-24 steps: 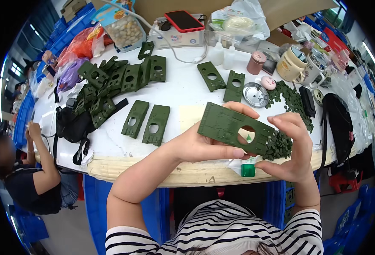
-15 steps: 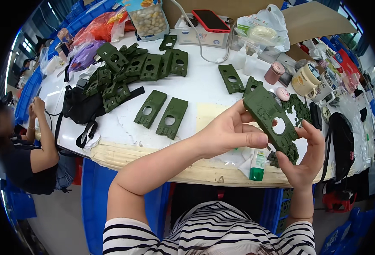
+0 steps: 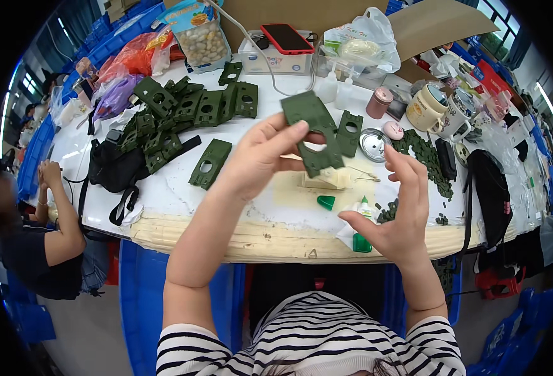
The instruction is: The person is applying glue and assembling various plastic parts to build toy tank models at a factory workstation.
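My left hand pinches a dark green plastic toy tank hull by its left edge, held tilted above the table. A large round hole shows in it. My right hand is open and empty, thumb and fingers spread, apart from the hull. Below its thumb are a small glue bottle with a green base and a loose green cap. Another hull lies left of my left forearm. Just right of the held hull is one more green hull piece. A cream block is partly hidden beneath.
Piled green hulls and a black bag occupy the left. Small green parts are heaped at right, near a round metal tin, a mug and a black pouch. Another person sits at left.
My left hand has carried the hull left and farther over the table. My right hand has come off it and opened. The cream block, tin and green cap now show.
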`<state>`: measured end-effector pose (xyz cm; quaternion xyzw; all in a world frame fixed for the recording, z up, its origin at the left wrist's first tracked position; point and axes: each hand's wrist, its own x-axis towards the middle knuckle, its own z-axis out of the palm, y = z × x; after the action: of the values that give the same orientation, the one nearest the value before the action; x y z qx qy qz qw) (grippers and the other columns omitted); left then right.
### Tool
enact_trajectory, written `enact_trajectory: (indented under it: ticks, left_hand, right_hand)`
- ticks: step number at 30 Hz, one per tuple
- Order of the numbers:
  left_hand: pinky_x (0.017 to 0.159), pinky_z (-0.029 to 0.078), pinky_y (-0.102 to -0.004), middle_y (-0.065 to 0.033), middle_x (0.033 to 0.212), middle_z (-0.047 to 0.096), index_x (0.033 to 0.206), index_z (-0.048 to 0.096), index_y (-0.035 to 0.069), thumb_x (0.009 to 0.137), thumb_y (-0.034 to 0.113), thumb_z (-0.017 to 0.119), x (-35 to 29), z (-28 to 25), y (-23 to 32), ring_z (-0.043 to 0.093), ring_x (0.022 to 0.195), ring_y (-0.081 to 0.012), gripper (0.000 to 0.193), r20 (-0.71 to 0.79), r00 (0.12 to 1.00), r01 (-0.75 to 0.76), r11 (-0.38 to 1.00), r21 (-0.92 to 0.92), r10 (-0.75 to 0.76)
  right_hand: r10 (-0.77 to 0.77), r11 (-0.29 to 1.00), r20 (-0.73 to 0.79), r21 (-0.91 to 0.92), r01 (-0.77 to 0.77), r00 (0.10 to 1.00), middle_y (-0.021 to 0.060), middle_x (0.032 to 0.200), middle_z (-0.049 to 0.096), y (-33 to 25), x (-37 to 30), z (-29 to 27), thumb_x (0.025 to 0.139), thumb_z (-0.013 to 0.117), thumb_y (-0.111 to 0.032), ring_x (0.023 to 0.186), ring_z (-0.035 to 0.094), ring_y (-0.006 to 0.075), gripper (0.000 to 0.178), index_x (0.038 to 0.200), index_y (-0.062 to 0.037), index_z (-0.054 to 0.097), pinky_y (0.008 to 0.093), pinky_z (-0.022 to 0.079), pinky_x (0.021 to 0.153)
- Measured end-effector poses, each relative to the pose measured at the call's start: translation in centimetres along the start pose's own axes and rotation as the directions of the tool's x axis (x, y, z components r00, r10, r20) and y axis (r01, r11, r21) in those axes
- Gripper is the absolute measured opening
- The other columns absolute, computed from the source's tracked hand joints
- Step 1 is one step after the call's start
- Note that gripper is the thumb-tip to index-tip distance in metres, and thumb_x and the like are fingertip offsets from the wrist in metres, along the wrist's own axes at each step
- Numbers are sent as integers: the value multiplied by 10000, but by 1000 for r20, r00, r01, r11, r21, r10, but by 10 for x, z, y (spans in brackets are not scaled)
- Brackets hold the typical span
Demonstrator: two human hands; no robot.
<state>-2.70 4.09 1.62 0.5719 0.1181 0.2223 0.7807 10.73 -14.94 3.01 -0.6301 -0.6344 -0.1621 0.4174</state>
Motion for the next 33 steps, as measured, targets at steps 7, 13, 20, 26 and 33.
enact_trajectory:
  ticks: [7,13,20,26,33]
  left_hand:
    - [588,510,-222,-90,925,659,1198,461,0,889,200,592,-24,-42,14,626,773,-102,391,-150,941,338,837,430,-303]
    - [567,495,-230,-105,923,656,1239,425,-47,886,139,583,-13,-38,1,623,725,-119,429,-101,849,471,656,589,-519]
    - [644,490,-299,-139,951,611,1320,392,-38,861,298,617,-11,-29,1,598,751,-191,612,-227,918,323,282,903,-325]
    - [832,491,-413,-284,1180,496,1358,320,-45,780,468,670,-25,-4,-20,577,979,-385,849,-176,978,162,-126,979,-111]
    - [775,495,-413,-236,1078,553,1365,302,-43,761,289,694,-26,-2,-36,597,869,-358,792,-122,991,131,-238,962,53]
  right_hand:
    - [-14,999,108,52,9,994,140,969,570,6,-25,-33,640,798,-133,849,541,260,602,1160,19,535,341,450,715]
    - [28,996,81,81,-35,996,90,789,598,1,-36,-39,664,760,-74,717,550,228,476,1096,9,578,318,428,662]
    - [144,987,99,57,-150,985,86,768,622,-2,-54,-52,689,739,-48,720,580,192,427,1089,-4,594,292,438,683]
    - [208,977,85,17,-211,974,82,768,632,0,-60,-56,731,717,-54,737,605,159,390,1097,8,599,275,449,742]
    - [184,983,53,-20,-183,982,73,737,637,1,-60,-58,733,717,-56,719,610,145,381,1091,3,603,285,455,780]
